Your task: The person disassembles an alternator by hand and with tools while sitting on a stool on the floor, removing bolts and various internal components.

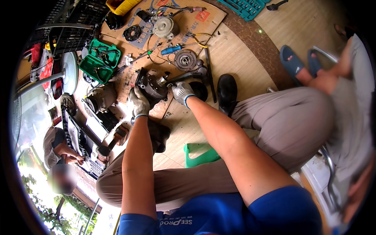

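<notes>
Well, from far off, my left hand (140, 103) gripped the dark metal part (154, 89) by the near edge of the cardboard (210, 24); I couldn't tell if my right hand (182, 92) held the hammer (201, 72); steadying seemed the step; the next move seemed to want a tight grip.

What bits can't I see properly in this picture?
In the head view:
Left hand: its palm, by the metal part, is hidden by the back of the hand.
Right hand: too small to tell whether it grips the hammer.
Teal tool case: cut off by the top edge.
Green plastic thing: partly hidden by the trouser leg.
</notes>
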Demonstrator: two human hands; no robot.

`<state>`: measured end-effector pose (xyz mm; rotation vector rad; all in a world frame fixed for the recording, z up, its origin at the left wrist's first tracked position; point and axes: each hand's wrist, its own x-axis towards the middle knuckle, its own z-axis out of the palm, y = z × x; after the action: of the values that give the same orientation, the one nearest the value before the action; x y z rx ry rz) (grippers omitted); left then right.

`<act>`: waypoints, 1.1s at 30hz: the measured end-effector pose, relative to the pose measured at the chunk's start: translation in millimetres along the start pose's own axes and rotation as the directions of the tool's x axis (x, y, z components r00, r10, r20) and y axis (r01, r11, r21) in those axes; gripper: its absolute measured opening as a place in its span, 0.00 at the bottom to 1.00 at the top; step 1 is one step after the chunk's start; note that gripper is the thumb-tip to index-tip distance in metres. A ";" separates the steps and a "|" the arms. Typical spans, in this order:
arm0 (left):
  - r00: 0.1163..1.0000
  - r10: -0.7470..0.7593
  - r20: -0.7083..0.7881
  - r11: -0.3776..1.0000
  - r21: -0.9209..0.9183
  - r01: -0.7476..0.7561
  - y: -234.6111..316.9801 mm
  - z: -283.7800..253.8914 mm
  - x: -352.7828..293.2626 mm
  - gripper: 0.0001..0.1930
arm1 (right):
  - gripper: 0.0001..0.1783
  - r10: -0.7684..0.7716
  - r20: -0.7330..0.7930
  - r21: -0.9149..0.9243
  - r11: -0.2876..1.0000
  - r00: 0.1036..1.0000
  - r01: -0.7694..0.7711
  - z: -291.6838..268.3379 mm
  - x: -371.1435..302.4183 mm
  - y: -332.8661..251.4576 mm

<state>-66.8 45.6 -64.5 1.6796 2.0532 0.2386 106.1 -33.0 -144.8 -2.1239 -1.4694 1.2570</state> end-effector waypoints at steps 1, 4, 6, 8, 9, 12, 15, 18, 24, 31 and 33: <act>0.999 0.023 -0.038 1.000 0.021 -0.022 -5.7 -0.6 0.4 0.30 | 0.13 0.100 0.015 0.085 0.991 0.995 -0.100 -0.1 -1.1 -9.7; 0.993 0.108 -0.050 0.993 0.044 -0.106 10.4 17.9 3.6 0.31 | 0.15 0.103 -0.023 -0.113 0.988 0.994 -0.105 55.2 29.9 34.2; 0.995 0.101 -0.002 0.994 0.042 -0.100 25.7 26.9 2.9 0.29 | 0.17 0.163 -0.040 -0.135 0.977 0.986 -0.167 67.8 35.0 53.1; 0.995 0.083 -0.062 0.991 0.111 -0.075 -21.6 9.8 8.2 0.28 | 0.16 0.221 0.100 -0.031 0.975 0.970 -0.219 50.0 18.8 -3.8; 0.992 0.104 -0.066 0.988 0.125 -0.095 -23.8 9.6 10.4 0.28 | 0.16 0.289 0.174 -0.048 0.957 0.941 -0.285 45.2 21.6 -10.0; 0.979 0.158 -0.129 0.975 0.177 -0.134 -18.2 21.1 12.4 0.27 | 0.16 0.283 0.313 -0.302 0.935 0.906 -0.188 30.3 29.4 -7.2; 0.986 -0.163 -0.044 0.977 0.130 0.168 -5.4 7.2 15.3 0.28 | 0.16 0.039 0.529 -0.579 0.747 0.847 0.328 7.7 25.8 -22.7; 0.926 -0.377 0.032 0.917 0.151 0.369 -19.0 -2.2 37.7 0.31 | 0.15 -0.089 0.679 -0.616 0.470 0.729 0.632 -17.8 16.4 -48.5; 0.877 -0.406 0.258 0.903 0.263 0.340 -9.8 15.7 63.0 0.37 | 0.15 0.124 0.383 -0.554 0.824 0.915 0.121 16.1 26.5 4.7; 0.792 -0.504 0.344 0.862 0.252 0.440 -29.9 7.4 83.0 0.40 | 0.18 0.413 0.091 -0.054 0.911 0.906 -0.410 -26.6 -19.1 -42.3; 0.761 -0.489 0.425 0.870 0.174 0.462 -47.1 15.3 88.0 0.34 | 0.17 0.282 0.103 -0.178 0.949 0.954 -0.262 -24.4 -26.1 -42.5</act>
<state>-113.0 116.5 -119.4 1.0415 2.0343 -0.3637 95.5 -30.3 -90.4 -2.4659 -1.4067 1.4350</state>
